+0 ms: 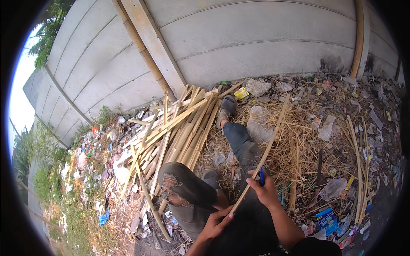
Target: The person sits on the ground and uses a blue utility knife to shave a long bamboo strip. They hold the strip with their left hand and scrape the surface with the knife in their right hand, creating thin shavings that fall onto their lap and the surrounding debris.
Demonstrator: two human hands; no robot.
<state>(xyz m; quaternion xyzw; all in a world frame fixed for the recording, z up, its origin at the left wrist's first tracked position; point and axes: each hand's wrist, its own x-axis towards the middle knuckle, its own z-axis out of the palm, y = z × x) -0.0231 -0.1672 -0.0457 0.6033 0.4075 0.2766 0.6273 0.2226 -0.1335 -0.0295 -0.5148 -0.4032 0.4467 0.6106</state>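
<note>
A long, pale bamboo strip (273, 135) slants across my lap, its far end reaching up over the straw. My left hand (216, 223) is closed around the strip near its lower end, thumb along it. Higher up, my right hand (265, 191) is closed beside the strip with a slim blue object (261, 176) in its fingers. Whether that is a pen or a knife handle does not show. To the left of my legs lies a pile of split bamboo strips (192, 128), several overlapping at different angles.
A grey concrete panel wall (256, 32) runs behind, with a bamboo pole (143, 49) leaning on it. Straw shavings (307, 145) and litter cover the ground. More strips (358, 166) lie at the right, near a dark, narrow blade-like piece (318, 170) and a blue packet (327, 221).
</note>
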